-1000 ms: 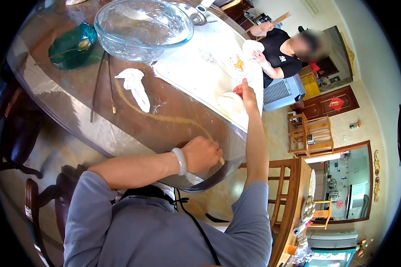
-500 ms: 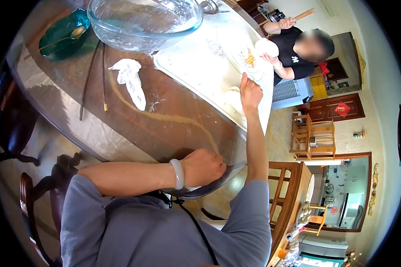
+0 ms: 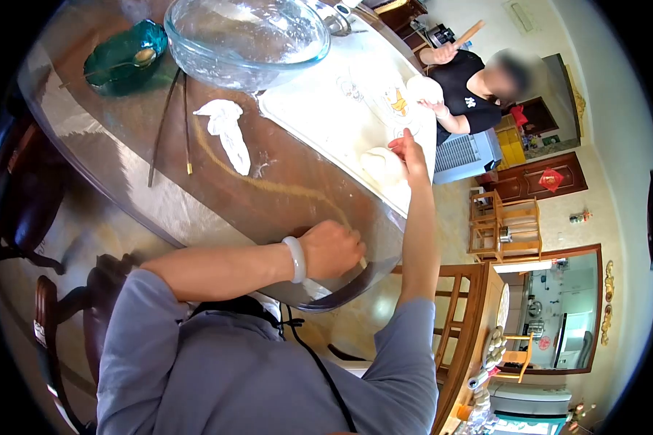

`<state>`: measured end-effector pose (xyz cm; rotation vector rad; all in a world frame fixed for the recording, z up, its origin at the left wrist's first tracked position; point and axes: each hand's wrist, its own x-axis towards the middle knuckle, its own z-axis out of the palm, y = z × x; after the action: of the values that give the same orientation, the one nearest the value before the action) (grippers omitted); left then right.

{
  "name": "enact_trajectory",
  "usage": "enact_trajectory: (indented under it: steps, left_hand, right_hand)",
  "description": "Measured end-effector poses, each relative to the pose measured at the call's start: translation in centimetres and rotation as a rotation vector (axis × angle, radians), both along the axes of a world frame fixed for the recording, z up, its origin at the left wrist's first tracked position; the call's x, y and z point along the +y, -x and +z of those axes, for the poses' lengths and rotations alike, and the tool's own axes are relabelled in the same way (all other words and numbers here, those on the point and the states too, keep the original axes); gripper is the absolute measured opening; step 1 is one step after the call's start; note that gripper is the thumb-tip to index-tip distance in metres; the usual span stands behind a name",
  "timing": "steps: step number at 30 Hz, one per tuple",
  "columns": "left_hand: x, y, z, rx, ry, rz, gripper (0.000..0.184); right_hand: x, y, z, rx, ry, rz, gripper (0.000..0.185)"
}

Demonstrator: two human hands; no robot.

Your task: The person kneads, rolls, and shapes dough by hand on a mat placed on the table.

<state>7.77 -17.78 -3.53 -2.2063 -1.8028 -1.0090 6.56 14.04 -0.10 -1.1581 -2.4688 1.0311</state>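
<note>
My left hand (image 3: 331, 249), with a pale bangle at its wrist, is closed in a fist at the near table edge. What it grips, if anything, is hidden; a small pale bit shows by the knuckles. Farther right, my right hand (image 3: 411, 154) is held over the white board (image 3: 315, 119), its fingers loosely bent and apart. Just beside those fingers sits a round white lump of dough (image 3: 382, 167) on the board. I cannot tell whether they touch it.
A glass bowl (image 3: 247, 47), a teal dish (image 3: 123, 61) with a spoon (image 3: 144, 55), chopsticks (image 3: 168, 127) and a crumpled white cloth (image 3: 226, 134) are on the table (image 3: 283, 203). Across it, a person (image 3: 461, 90) holds a wooden stick (image 3: 469, 33) and a white lump (image 3: 424, 90).
My right hand has gone from a pointing finger to loosely parted fingers beside the dough, which shows more fully. The other person's stick has lowered slightly. The whole view has shifted a little.
</note>
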Motion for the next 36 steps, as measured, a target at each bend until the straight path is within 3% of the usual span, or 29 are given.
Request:
enact_trajectory:
  steps: [2, 4, 9, 14, 21, 26, 27, 30, 31, 34, 36]
  left_hand:
    - [0.0, -0.2, 0.1, 0.028, 0.026, -0.009, 0.013]
    - [0.1, -0.4, -0.2, -0.007, 0.02, -0.016, 0.013]
    - [0.0, -0.6, 0.0, -0.021, 0.049, -0.069, 0.014]
    - [-0.2, -1.1, 0.7, -0.057, 0.105, -0.133, 0.013]
    - [0.1, -1.1, 0.1, -0.015, 0.021, -0.046, 0.01]
    - [0.1, 0.5, 0.6, -0.001, 0.031, -0.022, 0.013]
    - [0.1, 0.7, 0.6, -0.002, 0.01, -0.016, 0.013]
    - [0.2, 0.8, 0.3, -0.015, -0.029, -0.01, 0.013]
    - [0.1, 0.6, 0.3, -0.017, -0.027, -0.016, 0.013]
    - [0.3, -0.1, 0.0, -0.022, 0.002, -0.026, 0.013]
    - [0.3, -0.4, 0.0, -0.019, 0.017, -0.029, 0.014]
  right_hand:
    - [-3.0, -1.2, 1.3, -0.012, -0.096, -0.028, 0.054]
    - [-5.7, -1.5, 0.4, -0.03, -0.59, 0.108, 0.045]
    - [-7.8, -0.8, -1.1, 0.029, -1.153, 0.049, 0.04]
    - [-4.1, 1.5, -1.7, -0.028, -1.217, 0.03, 0.039]
    - [0.5, 3.3, -2.5, -0.129, -1.208, -0.022, 0.039]
    - [-0.1, 2.8, -2.4, -0.247, -0.856, -0.133, 0.053]
    - [-0.4, 2.4, -2.2, -0.162, -0.716, -0.067, 0.062]
    - [-0.6, 0.4, -0.3, 0.044, -0.05, -0.065, 0.066]
    - [-1.6, -0.3, 0.5, 0.027, -0.059, -0.083, 0.068]
    - [-5.6, -1.2, 1.2, -0.093, -0.577, 0.091, 0.066]
    - [-7.1, -1.1, -0.1, -0.024, -0.863, 0.047, 0.052]
